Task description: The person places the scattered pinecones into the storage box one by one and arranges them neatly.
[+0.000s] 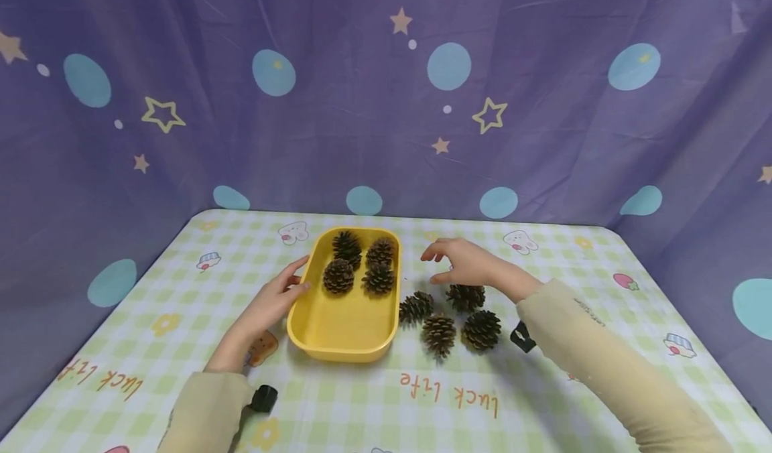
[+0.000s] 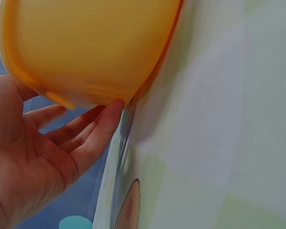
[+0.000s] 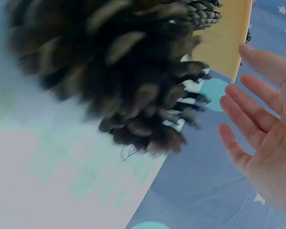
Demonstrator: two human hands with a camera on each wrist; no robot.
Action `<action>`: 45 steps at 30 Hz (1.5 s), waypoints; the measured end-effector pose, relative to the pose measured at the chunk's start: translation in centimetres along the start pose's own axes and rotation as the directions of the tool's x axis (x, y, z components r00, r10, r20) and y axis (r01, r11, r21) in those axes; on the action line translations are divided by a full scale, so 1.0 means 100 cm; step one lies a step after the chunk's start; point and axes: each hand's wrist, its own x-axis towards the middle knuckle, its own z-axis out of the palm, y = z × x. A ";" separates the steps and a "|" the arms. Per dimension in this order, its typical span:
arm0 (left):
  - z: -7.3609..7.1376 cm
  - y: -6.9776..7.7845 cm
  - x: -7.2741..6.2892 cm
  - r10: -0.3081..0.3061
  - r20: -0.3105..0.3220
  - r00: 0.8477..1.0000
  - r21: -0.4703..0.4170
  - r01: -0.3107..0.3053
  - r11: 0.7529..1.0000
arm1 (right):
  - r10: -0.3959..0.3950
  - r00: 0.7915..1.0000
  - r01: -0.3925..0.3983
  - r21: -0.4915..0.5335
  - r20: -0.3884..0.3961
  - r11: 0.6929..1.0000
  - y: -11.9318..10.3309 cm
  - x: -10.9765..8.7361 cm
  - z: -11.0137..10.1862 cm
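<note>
The left hand (image 1: 274,302) grips the left side of the yellow plastic tub (image 1: 346,322), its thumb over the rim and its fingers against the outer wall; in the left wrist view the fingers are slightly bent, with one fingertip touching the wall near the tablecloth. The right hand (image 1: 467,262) hangs above the tablecloth to the right of the tub, apart from its rim; its fingers are loosely bent and spread, the thumb set away from them.

Four brown pine cones (image 1: 339,277) lie inside the tub, gathered in two pairs toward its far end; four loose pine cones (image 1: 481,330) lie in a cluster on the tablecloth just right of the tub, the farthest of them partly hidden below the right hand; the leftmost one lies close against the tub's side. In the right wrist view a large, blurred pine cone fills the upper left, beside the fingers.

The green-and-white checked tablecloth (image 1: 326,413) bears orange lettering, upside down; beige sleeves (image 1: 208,409) cover both forearms; behind the table hangs a purple curtain (image 1: 362,145) with blue dots and stars.
</note>
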 end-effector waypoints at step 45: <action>0.000 0.001 -0.001 -0.003 0.012 1.000 -0.037 0.003 0.999 | 0.024 0.995 -0.025 0.015 0.094 1.000 0.022 -0.041 0.017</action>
